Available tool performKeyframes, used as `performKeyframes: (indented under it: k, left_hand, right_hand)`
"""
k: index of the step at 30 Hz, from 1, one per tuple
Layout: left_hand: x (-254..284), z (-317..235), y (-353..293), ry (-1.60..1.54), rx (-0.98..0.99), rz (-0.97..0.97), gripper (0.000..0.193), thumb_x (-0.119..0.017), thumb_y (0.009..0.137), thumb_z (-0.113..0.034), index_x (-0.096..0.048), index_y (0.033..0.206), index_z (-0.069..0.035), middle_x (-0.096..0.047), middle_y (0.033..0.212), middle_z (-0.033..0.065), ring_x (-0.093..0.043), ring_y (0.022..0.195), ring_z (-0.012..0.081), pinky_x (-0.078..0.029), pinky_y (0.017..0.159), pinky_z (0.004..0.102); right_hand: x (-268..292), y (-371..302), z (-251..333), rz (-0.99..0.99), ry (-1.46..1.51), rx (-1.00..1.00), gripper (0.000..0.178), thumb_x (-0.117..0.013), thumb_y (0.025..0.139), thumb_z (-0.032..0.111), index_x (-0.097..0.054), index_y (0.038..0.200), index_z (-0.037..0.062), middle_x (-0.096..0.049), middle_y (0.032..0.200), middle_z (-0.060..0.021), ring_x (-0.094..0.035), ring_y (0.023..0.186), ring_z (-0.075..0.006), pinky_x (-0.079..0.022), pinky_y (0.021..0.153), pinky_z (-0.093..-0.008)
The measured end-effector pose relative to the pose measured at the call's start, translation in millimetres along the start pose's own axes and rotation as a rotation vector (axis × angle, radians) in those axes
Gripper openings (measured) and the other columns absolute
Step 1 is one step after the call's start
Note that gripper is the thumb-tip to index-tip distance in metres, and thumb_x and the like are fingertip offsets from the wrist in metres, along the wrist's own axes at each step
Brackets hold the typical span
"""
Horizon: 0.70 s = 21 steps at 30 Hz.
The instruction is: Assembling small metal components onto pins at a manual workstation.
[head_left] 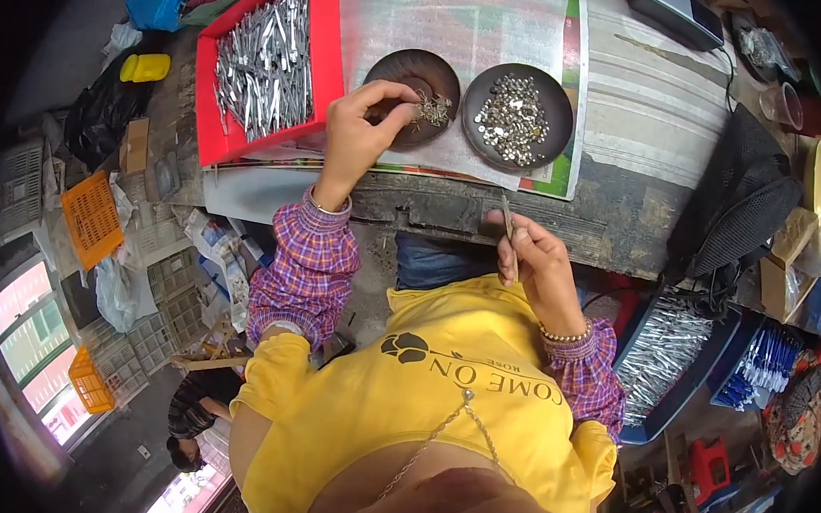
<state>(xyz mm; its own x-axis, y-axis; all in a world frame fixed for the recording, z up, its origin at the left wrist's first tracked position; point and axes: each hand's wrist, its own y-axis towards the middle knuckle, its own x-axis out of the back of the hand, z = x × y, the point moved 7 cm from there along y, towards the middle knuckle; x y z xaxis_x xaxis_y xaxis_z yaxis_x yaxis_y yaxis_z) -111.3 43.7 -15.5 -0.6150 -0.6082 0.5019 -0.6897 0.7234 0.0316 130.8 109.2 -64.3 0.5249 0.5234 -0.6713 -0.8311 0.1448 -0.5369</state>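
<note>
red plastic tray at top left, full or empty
Full: the red plastic tray is heaped nearly wall to wall with thin silvery metal pieces, with only a bare strip of red floor showing at its near-left corner.

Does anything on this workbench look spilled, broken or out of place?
Nothing stands out. The left hand picks in a brown bowl of small metal bits, the right hand holds a thin metal piece. The second bowl and the red tray keep their parts inside.

Left hand [360, 131]: fingertips in brown dish [412, 73] of small, apparently metal parts | Right hand [534, 259]: pinching thin metal strip [510, 234] | Red tray [325, 40]: metal strips
</note>
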Motion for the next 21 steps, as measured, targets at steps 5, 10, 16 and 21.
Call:
performKeyframes:
  k: [5, 10, 16, 21]
  left_hand:
    - [-7, 0, -4, -0.170, 0.020, -0.030, 0.008, -0.066, 0.075, 0.000, -0.065, 0.082, 0.001, -0.064, 0.076, 0.0016, -0.059, 0.067, 0.0054, -0.046, 0.060, 0.0198]
    - [-28, -16, -19, -0.350, 0.116, 0.156, 0.007, -0.062, 0.076, 0.007, -0.062, 0.082, 0.004, -0.062, 0.085, 0.0053, -0.058, 0.081, 0.0109, -0.047, 0.074, 0.0228]
    - [-72, -32, -47, -0.468, 0.195, 0.384, 0.012, -0.061, 0.075, 0.010, -0.063, 0.085, 0.005, -0.061, 0.087, 0.0074, -0.058, 0.083, 0.0121, -0.047, 0.075, 0.0231]
    - [-89, -41, -57, -0.498, 0.204, 0.435, 0.012, -0.059, 0.076, 0.010, -0.061, 0.087, 0.004, -0.060, 0.089, 0.0059, -0.058, 0.083, 0.0109, -0.047, 0.075, 0.0225]
  right_hand:
    - [0, -1, -2, 0.030, 0.083, -0.013, 0.033, -0.043, 0.095, 0.018, -0.049, 0.120, -0.0041, -0.049, 0.069, -0.0004, -0.045, 0.056, -0.0080, -0.040, 0.052, -0.0206]
    - [-1, 1, 2, 0.001, 0.003, 0.043, 0.032, -0.043, 0.096, 0.018, -0.051, 0.118, -0.0031, -0.050, 0.069, -0.0003, -0.045, 0.057, -0.0075, -0.039, 0.052, -0.0192]
    - [4, 1, 5, -0.054, -0.092, 0.111, 0.029, -0.046, 0.095, 0.016, -0.054, 0.116, -0.0013, -0.053, 0.071, -0.0005, -0.046, 0.058, -0.0058, -0.039, 0.054, -0.0176]
    - [9, -1, 6, -0.088, -0.172, 0.151, 0.027, -0.049, 0.094, 0.013, -0.055, 0.116, -0.0010, -0.056, 0.075, -0.0012, -0.048, 0.061, -0.0052, -0.040, 0.056, -0.0168]
